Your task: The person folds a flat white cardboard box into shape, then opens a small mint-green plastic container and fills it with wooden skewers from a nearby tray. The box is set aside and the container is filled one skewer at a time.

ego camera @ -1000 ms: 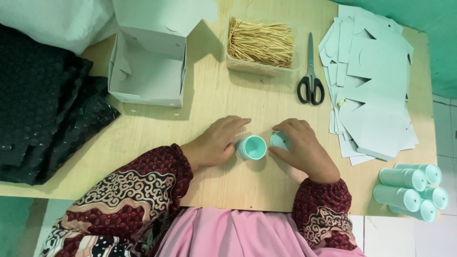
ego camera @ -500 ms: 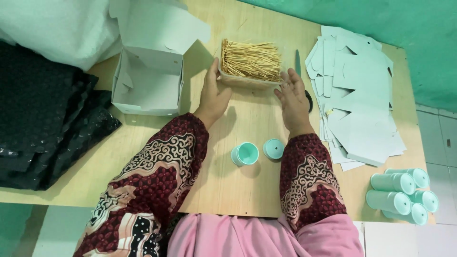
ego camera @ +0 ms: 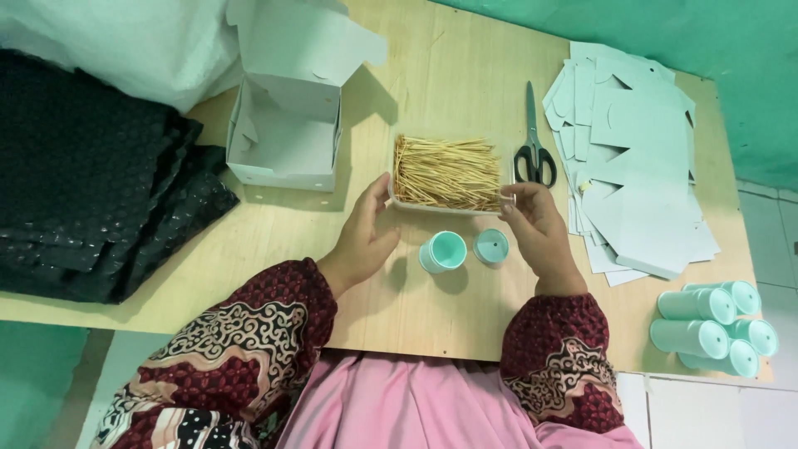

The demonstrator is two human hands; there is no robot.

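A shallow clear tray [ego camera: 500, 204] full of thin wooden sticks [ego camera: 445, 173] lies in the middle of the wooden table. My left hand [ego camera: 366, 237] holds its left end and my right hand [ego camera: 536, 229] grips its right front corner. Just in front of the tray, between my hands, a small mint-green tube [ego camera: 442, 251] stands open, and its round lid [ego camera: 490, 246] lies beside it on the right.
An open white cardboard box [ego camera: 287, 137] stands at the back left, beside stacked black sheets [ego camera: 83, 175]. Black-handled scissors [ego camera: 534, 141] and a pile of pale flat cut-out cards [ego camera: 636, 158] lie to the right. Several closed mint tubes [ego camera: 715, 324] lie at the right front corner.
My hands let go of the tube and lid, reached to the tray of sticks at the back, and drew it toward me, close behind the tube.
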